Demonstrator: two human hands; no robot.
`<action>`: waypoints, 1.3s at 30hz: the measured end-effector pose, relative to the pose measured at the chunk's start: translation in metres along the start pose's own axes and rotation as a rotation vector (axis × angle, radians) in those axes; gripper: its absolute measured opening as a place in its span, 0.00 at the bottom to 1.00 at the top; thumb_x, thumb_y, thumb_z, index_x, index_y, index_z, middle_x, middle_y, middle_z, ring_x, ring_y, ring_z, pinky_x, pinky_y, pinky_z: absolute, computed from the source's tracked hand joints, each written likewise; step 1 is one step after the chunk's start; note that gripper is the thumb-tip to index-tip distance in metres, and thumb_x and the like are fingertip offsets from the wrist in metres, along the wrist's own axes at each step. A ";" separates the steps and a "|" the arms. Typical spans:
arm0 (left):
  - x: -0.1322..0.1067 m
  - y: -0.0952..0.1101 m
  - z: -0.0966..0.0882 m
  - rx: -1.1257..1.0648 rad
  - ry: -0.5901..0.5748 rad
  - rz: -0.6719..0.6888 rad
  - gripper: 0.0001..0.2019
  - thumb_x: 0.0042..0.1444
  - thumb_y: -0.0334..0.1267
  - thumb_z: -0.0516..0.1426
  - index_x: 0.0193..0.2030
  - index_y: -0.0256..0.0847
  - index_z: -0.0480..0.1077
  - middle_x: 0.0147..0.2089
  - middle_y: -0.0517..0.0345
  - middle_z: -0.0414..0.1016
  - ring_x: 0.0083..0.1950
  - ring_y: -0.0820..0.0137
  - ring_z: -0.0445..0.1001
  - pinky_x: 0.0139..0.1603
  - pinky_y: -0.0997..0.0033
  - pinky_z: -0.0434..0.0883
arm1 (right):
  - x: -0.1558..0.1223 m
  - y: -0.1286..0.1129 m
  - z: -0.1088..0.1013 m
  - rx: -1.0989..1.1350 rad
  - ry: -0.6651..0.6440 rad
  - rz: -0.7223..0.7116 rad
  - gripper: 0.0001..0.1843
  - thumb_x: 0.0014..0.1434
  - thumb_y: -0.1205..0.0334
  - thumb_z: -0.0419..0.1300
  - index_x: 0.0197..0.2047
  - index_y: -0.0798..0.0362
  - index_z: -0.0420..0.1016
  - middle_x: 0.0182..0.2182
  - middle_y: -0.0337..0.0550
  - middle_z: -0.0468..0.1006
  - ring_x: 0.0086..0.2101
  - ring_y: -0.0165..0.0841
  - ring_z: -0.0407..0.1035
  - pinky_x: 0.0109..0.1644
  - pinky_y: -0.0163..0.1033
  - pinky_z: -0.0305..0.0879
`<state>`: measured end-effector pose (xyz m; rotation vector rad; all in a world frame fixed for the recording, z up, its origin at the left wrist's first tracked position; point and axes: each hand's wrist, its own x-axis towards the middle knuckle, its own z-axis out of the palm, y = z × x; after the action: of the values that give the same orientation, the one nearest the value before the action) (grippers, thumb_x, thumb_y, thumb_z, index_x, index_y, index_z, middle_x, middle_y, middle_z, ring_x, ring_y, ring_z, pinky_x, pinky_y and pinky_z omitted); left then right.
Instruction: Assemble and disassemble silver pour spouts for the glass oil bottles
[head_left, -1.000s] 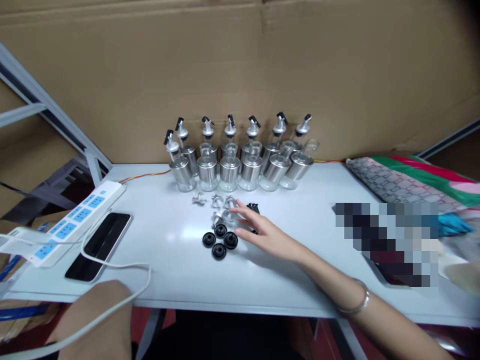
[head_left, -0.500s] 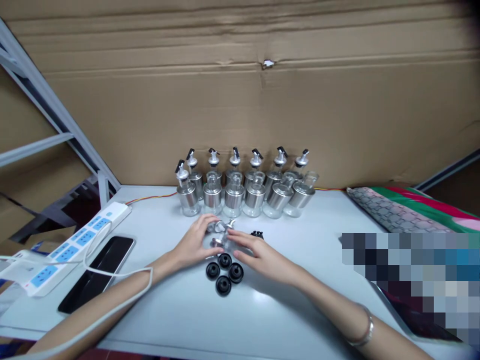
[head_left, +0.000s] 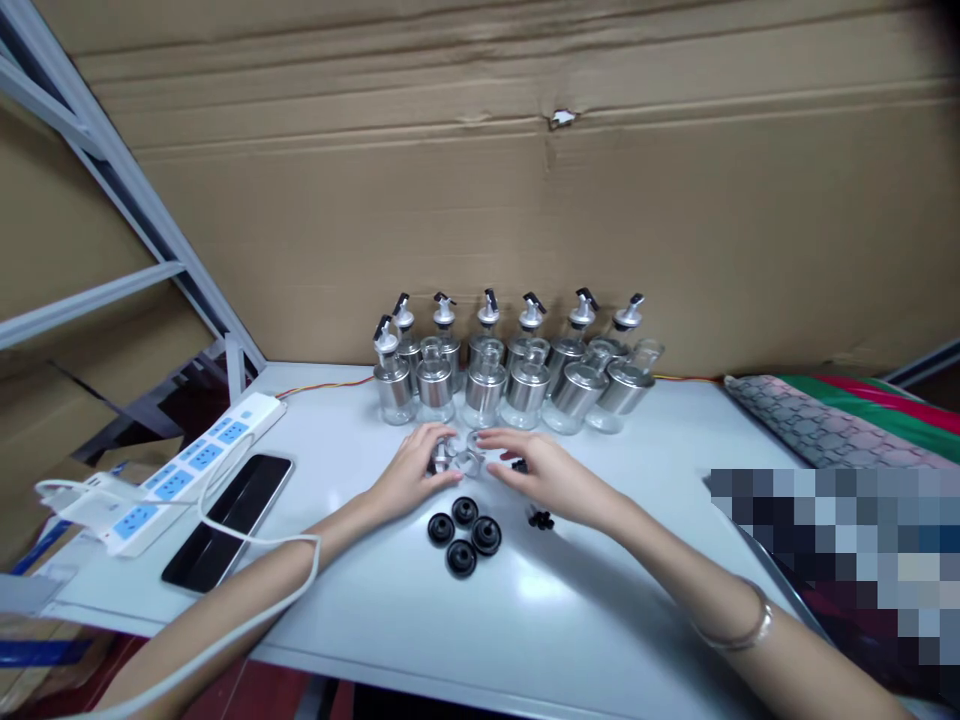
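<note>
My left hand (head_left: 417, 472) lies on the table with thumb and fingers apart, curved around the left side of a small group of silver pourer tops (head_left: 466, 460). From the right, my right hand (head_left: 546, 474) reaches to the same group, its fingers stretched out and thumb apart, fingertips at the pieces. My fingers partly hide the tops, so their exact shape is hard to make out. Just in front, several round black stoppers (head_left: 461, 556) sit in a cluster. Small black pieces (head_left: 541, 519) lie beside and partly under my right hand.
Behind the hands stand two rows of glass bottles with steel sleeves (head_left: 486, 390), some topped with pourers. A white power strip (head_left: 196, 470) and a black phone (head_left: 229, 522) occupy the left side. Patterned fabric (head_left: 817, 425) lies at right. Cardboard (head_left: 450, 220) rises behind.
The view has shifted, so the scene sits further right. Both hands have moved slightly away from the black stoppers along with the silver tops. More small black pieces show below my right hand.
</note>
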<state>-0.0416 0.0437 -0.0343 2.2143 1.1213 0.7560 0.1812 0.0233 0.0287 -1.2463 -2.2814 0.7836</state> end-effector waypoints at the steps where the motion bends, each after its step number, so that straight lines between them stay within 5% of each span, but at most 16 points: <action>1: 0.001 0.001 0.000 0.008 0.001 -0.016 0.25 0.55 0.44 0.61 0.57 0.43 0.59 0.57 0.48 0.63 0.61 0.58 0.61 0.62 0.53 0.60 | 0.004 0.001 -0.002 -0.032 0.050 0.013 0.17 0.59 0.67 0.56 0.50 0.55 0.76 0.51 0.52 0.76 0.50 0.41 0.71 0.55 0.49 0.67; 3: 0.005 0.003 0.002 0.018 -0.004 -0.041 0.28 0.53 0.45 0.62 0.58 0.42 0.58 0.59 0.47 0.61 0.62 0.57 0.60 0.63 0.52 0.60 | 0.011 0.006 -0.002 -0.103 0.119 0.033 0.18 0.55 0.71 0.58 0.50 0.56 0.76 0.47 0.52 0.78 0.45 0.40 0.74 0.51 0.46 0.70; 7: 0.013 0.003 0.005 0.060 -0.041 -0.043 0.31 0.51 0.47 0.64 0.58 0.41 0.58 0.60 0.45 0.61 0.62 0.55 0.61 0.63 0.51 0.59 | 0.023 0.013 0.007 -0.198 0.056 0.064 0.18 0.50 0.74 0.62 0.46 0.59 0.77 0.41 0.54 0.78 0.38 0.40 0.75 0.46 0.44 0.71; 14: 0.010 0.002 0.007 0.112 -0.088 0.060 0.31 0.52 0.48 0.63 0.60 0.42 0.59 0.60 0.45 0.61 0.63 0.55 0.61 0.63 0.50 0.59 | 0.016 0.018 0.025 -0.009 0.080 -0.072 0.19 0.53 0.76 0.56 0.48 0.56 0.76 0.42 0.51 0.76 0.32 0.31 0.73 0.41 0.40 0.72; 20: 0.004 0.001 0.006 0.090 0.091 0.142 0.37 0.53 0.50 0.61 0.65 0.46 0.49 0.65 0.43 0.51 0.68 0.55 0.53 0.66 0.48 0.56 | 0.004 0.023 0.023 0.007 0.170 -0.076 0.15 0.57 0.65 0.57 0.48 0.53 0.74 0.51 0.53 0.69 0.32 0.30 0.71 0.43 0.43 0.73; 27: 0.002 0.000 0.009 0.083 0.119 0.164 0.32 0.59 0.49 0.56 0.65 0.48 0.46 0.63 0.44 0.53 0.66 0.57 0.55 0.64 0.49 0.59 | 0.004 0.026 0.023 -0.070 0.211 0.064 0.14 0.57 0.63 0.55 0.46 0.56 0.74 0.43 0.50 0.72 0.34 0.34 0.71 0.43 0.44 0.70; 29: 0.003 0.001 0.007 0.061 0.312 0.241 0.28 0.60 0.47 0.54 0.63 0.49 0.47 0.61 0.46 0.56 0.64 0.59 0.58 0.61 0.53 0.62 | 0.004 0.024 0.021 -0.049 0.211 0.070 0.14 0.57 0.63 0.56 0.45 0.57 0.74 0.43 0.50 0.72 0.34 0.34 0.70 0.41 0.43 0.70; 33: 0.018 0.006 -0.010 0.006 0.963 0.229 0.20 0.61 0.44 0.52 0.57 0.48 0.50 0.55 0.50 0.56 0.56 0.63 0.63 0.57 0.58 0.64 | 0.002 0.014 0.008 -0.012 0.346 -0.022 0.12 0.58 0.63 0.54 0.43 0.55 0.74 0.39 0.48 0.72 0.32 0.32 0.68 0.37 0.40 0.68; 39: 0.073 -0.007 -0.044 -0.212 1.138 0.097 0.27 0.57 0.53 0.54 0.57 0.45 0.48 0.55 0.47 0.57 0.53 0.66 0.66 0.54 0.64 0.65 | -0.005 -0.003 -0.018 0.012 0.465 -0.096 0.09 0.59 0.63 0.54 0.40 0.53 0.74 0.40 0.47 0.74 0.39 0.34 0.69 0.36 0.37 0.66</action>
<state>-0.0395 0.1174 0.0088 1.5874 1.2847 2.1955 0.1927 0.0227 0.0436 -1.1602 -1.9357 0.4170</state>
